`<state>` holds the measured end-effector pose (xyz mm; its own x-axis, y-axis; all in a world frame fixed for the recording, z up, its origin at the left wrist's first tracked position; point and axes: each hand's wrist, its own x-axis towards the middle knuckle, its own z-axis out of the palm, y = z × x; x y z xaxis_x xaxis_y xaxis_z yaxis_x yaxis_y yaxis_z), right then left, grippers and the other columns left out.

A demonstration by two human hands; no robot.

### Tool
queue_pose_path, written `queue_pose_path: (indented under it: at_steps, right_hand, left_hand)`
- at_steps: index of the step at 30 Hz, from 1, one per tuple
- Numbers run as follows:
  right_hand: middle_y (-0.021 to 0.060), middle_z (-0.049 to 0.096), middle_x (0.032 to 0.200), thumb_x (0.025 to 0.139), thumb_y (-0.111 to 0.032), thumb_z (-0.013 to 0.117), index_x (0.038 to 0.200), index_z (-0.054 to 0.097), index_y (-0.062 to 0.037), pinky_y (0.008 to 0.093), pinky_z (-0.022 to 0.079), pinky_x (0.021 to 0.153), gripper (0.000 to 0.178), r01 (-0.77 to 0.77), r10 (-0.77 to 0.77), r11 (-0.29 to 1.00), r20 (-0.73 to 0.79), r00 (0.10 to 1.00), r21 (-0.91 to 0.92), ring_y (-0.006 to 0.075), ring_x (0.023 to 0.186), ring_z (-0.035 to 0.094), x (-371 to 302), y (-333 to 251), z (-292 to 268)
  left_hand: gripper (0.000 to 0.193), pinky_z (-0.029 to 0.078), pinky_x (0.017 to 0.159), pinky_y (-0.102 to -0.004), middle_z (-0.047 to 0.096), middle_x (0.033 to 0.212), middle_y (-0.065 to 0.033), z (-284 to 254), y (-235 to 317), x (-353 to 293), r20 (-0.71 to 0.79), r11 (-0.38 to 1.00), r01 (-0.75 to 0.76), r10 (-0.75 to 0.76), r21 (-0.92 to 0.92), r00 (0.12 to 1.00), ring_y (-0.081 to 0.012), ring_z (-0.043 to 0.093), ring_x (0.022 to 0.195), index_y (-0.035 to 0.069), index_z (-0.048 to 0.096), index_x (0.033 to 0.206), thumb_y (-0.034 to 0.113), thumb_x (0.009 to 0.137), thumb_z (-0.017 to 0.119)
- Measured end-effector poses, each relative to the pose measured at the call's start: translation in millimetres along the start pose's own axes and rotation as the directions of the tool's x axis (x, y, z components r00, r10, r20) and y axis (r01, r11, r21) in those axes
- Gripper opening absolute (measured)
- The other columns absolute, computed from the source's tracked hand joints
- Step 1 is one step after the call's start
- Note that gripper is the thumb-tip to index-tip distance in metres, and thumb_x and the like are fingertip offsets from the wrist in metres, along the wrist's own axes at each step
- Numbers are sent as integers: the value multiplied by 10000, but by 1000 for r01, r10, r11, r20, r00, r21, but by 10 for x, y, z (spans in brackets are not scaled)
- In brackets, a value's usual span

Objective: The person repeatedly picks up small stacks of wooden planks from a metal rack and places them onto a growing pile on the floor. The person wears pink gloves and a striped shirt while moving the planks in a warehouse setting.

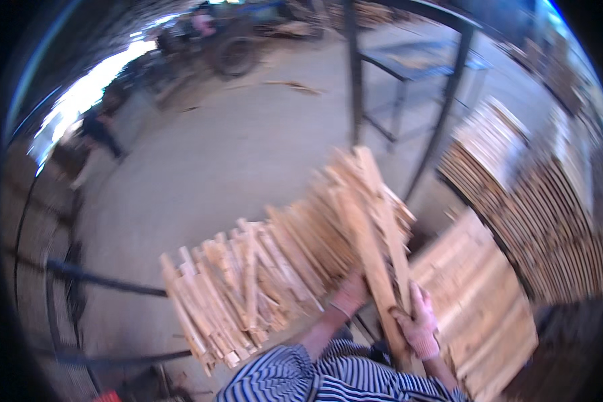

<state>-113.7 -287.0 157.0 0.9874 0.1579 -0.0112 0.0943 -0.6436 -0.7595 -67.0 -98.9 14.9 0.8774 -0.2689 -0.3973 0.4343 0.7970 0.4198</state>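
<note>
Looking down from head height, the view took in a blurred woodworking yard with a pale concrete floor (234,154). Largest were the curved stacks of thin wooden boards (536,221) filling the right side, layered edge on edge, with a flatter pile of pale planks (482,295) just below and beside them. A dark metal frame (409,74) of upright and slanted bars stood behind, near the top centre.

Across the middle lay a big fanned bundle of narrow wooden strips (268,281), their cut ends pointing down and to the left, the whole bundle slanting up toward the right. No box or bin held them; they rested loose against each other, and what carried them from beneath was hidden.

Both forearms came up from the lower edge in blue and white striped sleeves (301,378). The left hand (348,295) was pressed against the underside of the bundle, fingers tucked among the strips; how far they were closed could not be told through the blur. The right hand (419,325), wearing a reddish cuff at the wrist, was wrapped around a few long strips (375,228) that stood steeply upright above the rest, touching the bundle's right end.

Far off at the left, another person (100,134) was a dark blur near a bright opening
</note>
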Motion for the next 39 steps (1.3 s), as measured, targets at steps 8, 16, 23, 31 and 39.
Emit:
queue_pose_path:
  at_steps: [8, 16, 23, 31, 39]
  right_hand:
    - [228, 551, 1369, 816, -273, 790, 1553, 335, -113, 465, 483, 1015, 881, -38, 13, 980, -130, 991, -194, 413, 1205, 573, 230, 250, -202]
    - [154, 603, 1306, 777, -144, 862, 1494, 373, -30, 329, 473, 1027, 875, -202, 370, 795, -193, 909, 572, 173, 1227, 556, -10, 755, -1280]
    - [217, 536, 1441, 739, -262, 883, 1537, 356, -76, 383, 445, 1098, 974, -528, 548, 834, -123, 828, 161, 333, 1334, 525, -256, 1926, -1387]
    - [298, 522, 1426, 779, -559, 795, 1551, 305, 5, 411, 477, 1045, 1075, -458, 479, 878, -296, 826, 142, 390, 1303, 550, -358, 2812, -1575]
    - [309, 602, 1316, 819, -595, 731, 1445, 449, 61, 413, 450, 1073, 950, -436, 698, 710, -468, 543, 553, 405, 1267, 572, -1143, 3378, -2033]
  left_hand:
    - [701, 529, 990, -405, 625, 1279, -95, 759, 119, 751, 228, 933, -269, 216, 237, 950, -221, 609, 1170, 71, 505, 1382, 364, 836, 833]
    - [525, 548, 942, -381, 672, 1242, -86, 1576, -796, 842, 644, 497, -532, -74, 686, 762, -232, 657, 1104, 45, 596, 1311, 199, 855, 804]
    - [563, 582, 886, -346, 722, 1193, -85, 1521, -1699, 1552, 467, 485, -266, -360, 833, 807, -207, 701, 1061, 36, 638, 1287, 251, 811, 850]
    - [532, 622, 815, -353, 698, 1174, -107, 2201, -2080, 1747, 482, 444, -304, -372, 843, 793, -216, 715, 957, 6, 609, 1256, 76, 789, 854]
    - [643, 485, 1056, -449, 585, 1317, -156, 2289, -3679, 1952, 136, 566, 382, -668, 731, 731, -278, 584, 1205, 24, 479, 1428, 361, 925, 695]
